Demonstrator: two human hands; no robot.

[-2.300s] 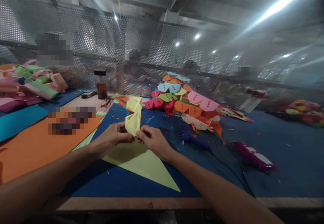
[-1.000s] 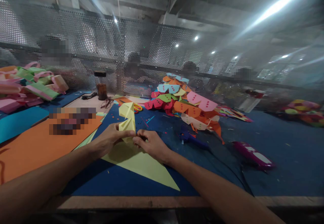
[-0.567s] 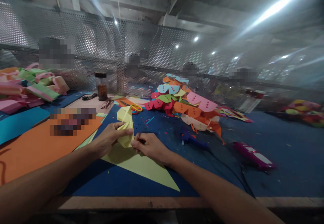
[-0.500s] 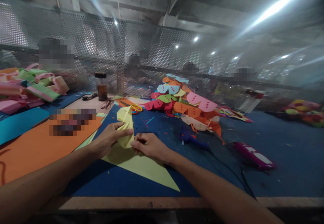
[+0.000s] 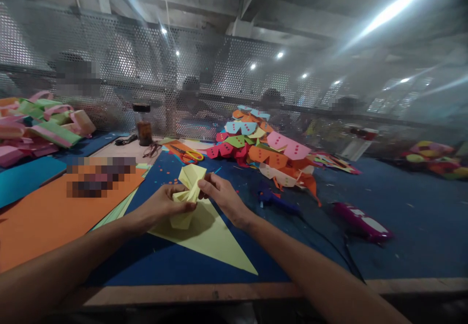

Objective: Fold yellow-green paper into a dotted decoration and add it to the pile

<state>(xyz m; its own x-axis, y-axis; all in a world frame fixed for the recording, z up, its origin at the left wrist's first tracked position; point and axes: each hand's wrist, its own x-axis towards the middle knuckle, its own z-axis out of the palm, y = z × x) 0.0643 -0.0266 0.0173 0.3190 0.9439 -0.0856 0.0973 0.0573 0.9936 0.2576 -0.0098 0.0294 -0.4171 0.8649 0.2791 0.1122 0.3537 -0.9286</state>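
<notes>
A pale yellow folded paper piece [image 5: 192,175] is held up between both hands above the blue tabletop. My left hand [image 5: 166,203] grips its lower left side, the thumb lying across the folds. On its right edge, my right hand [image 5: 221,196] pinches the paper between thumb and fingers; some fingertips are hidden behind it. Under the hands lies a flat, pointed pale yellow sheet [image 5: 219,246]. Yellow-handled scissors [image 5: 192,156] rest on orange paper just beyond the folded piece.
Orange sheets [image 5: 44,226] lie at left, below a pile of pink and green paper forms [image 5: 54,119]. A jar of dark liquid [image 5: 144,126] stands behind. Colourful folded papers [image 5: 270,151] are heaped ahead. A blue corded tool [image 5: 278,202] and a purple device [image 5: 361,221] lie at right.
The folded paper has turned and its upper part now spreads wider. My right hand has moved up along it, from the lower right edge to nearer the top.
</notes>
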